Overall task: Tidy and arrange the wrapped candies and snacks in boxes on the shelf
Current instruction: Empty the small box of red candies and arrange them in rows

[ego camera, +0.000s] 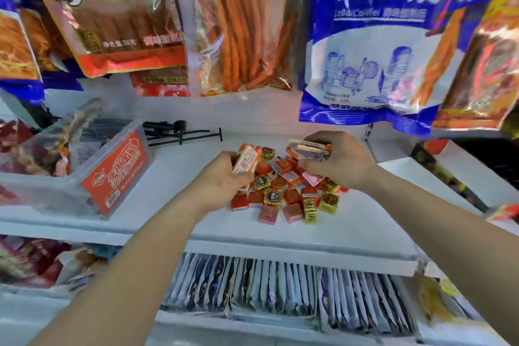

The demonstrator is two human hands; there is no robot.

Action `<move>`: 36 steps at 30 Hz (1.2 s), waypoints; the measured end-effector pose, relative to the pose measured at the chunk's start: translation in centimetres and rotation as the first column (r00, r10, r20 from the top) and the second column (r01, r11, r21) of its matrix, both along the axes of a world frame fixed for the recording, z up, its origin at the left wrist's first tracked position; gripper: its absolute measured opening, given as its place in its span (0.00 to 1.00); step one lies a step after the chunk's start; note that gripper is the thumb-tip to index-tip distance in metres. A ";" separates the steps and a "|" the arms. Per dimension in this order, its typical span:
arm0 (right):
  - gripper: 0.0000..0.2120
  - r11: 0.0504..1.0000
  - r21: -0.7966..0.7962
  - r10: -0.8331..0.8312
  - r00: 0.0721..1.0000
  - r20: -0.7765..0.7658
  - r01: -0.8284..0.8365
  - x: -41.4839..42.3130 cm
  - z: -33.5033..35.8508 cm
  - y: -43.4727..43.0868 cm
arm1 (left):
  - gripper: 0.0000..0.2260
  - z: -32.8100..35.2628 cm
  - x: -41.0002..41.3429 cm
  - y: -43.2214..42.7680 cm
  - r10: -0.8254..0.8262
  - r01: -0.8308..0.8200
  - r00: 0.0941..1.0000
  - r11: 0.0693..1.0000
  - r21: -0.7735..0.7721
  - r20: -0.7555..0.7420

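- Candies [283, 191] lie heaped loose on the shelf [365, 227], at 3 o'clock from the box [112, 174].
- Your left hand [222, 181] grips an orange pack [245, 159]; your right hand [341, 161] pinches a flat stack [310, 149].
- Sorting looks barely begun.

My left hand [222, 180] hides part of the orange packet [245, 161] it grips; my right hand [339, 161] covers much of its flat packets [309, 147]. I cannot read the candies' [292, 195] print. The hanging bags [247, 31] run off the top edge, the clear box [115, 171] off the left.

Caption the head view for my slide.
Left hand and right hand each hold snack packets over the candy pile on a shelf.
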State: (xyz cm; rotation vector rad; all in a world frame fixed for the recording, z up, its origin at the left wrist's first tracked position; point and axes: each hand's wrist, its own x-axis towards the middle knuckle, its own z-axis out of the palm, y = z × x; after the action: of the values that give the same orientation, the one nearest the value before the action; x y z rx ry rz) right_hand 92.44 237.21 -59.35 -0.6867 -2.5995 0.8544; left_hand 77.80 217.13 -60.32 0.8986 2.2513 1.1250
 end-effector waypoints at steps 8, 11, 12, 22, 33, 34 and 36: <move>0.16 0.987 0.111 -0.130 0.985 0.110 0.118 3.0 -0.2 1.2 | 0.18 0.7 6.5 2.0 0.042 -0.042 0.999 0.999 -0.006 0.022; 0.12 0.990 0.087 -0.113 0.991 0.069 0.107 5.0 0.0 1.3 | 0.18 0.9 8.4 2.5 -0.011 0.011 1.000 0.999 -0.044 0.000; 0.11 0.992 0.075 -0.102 0.993 0.067 0.096 6.2 0.3 1.3 | 0.19 1.0 8.9 2.7 -0.036 0.036 0.999 0.998 -0.051 0.000; 0.03 0.948 0.100 -0.310 0.948 0.077 0.302 25.1 3.4 9.3 | 0.07 2.7 20.2 13.4 -0.331 0.331 0.944 0.944 0.021 -0.005; 0.23 0.839 0.073 -0.539 0.806 0.245 0.539 27.4 1.9 20.5 | 0.22 1.1 26.8 24.7 -0.420 0.420 0.907 0.907 -0.022 -0.031; 0.27 0.840 0.068 -0.539 0.814 0.218 0.538 27.4 1.5 20.5 | 0.22 1.1 26.7 25.5 -0.425 0.424 0.904 0.905 -0.026 -0.043; 0.29 0.819 0.006 -0.573 0.817 0.067 0.574 27.9 0.5 20.4 | 0.22 1.3 26.8 27.3 -0.437 0.435 0.897 0.899 -0.047 -0.070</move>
State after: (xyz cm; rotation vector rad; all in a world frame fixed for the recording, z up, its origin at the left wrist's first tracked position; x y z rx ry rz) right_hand 120.32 257.58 -58.80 -1.4281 -2.2179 0.6554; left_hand 104.58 244.39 -59.05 1.3722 1.9736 0.8567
